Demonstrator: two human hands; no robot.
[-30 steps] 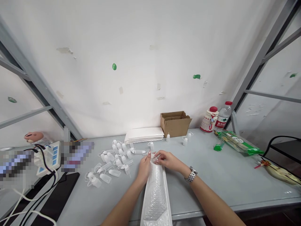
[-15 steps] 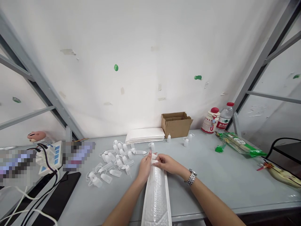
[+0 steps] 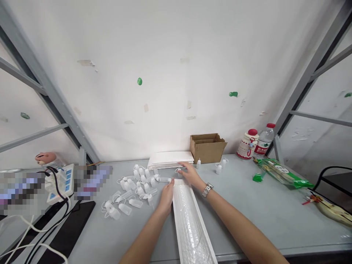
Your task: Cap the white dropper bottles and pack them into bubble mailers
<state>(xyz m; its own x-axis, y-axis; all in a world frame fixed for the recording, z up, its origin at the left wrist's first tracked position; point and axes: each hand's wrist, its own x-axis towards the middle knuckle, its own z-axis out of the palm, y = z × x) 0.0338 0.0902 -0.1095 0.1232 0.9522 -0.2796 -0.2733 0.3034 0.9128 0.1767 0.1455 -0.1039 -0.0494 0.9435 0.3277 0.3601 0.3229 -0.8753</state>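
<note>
A long white bubble mailer (image 3: pixel 189 220) lies on the grey table (image 3: pixel 247 205), its open end pointing away from me. My left hand (image 3: pixel 166 196) grips the left side of that open end, thumb against the edge. My right hand (image 3: pixel 190 174) has stretched forward past the mailer, and its fingertips close on a small white dropper bottle (image 3: pixel 178 170) that stands in front of a stack of white mailers (image 3: pixel 170 160). A metal watch (image 3: pixel 206 190) sits on my right wrist.
Several small white bottles with tethered caps (image 3: pixel 134 187) lie scattered to the left. Behind stands an open cardboard box (image 3: pixel 207 147), with two more bottles (image 3: pixel 219 168) beside it. A red-lidded jar (image 3: pixel 248 144), water bottle (image 3: pixel 263 140) and green packet (image 3: pixel 280 172) lie right; a power strip (image 3: pixel 62 179) and cables left.
My right hand left the mailer's mouth and reached forward to the small bottle by the stack. The left hand stayed on the mailer's edge. The camera tilted slightly.
</note>
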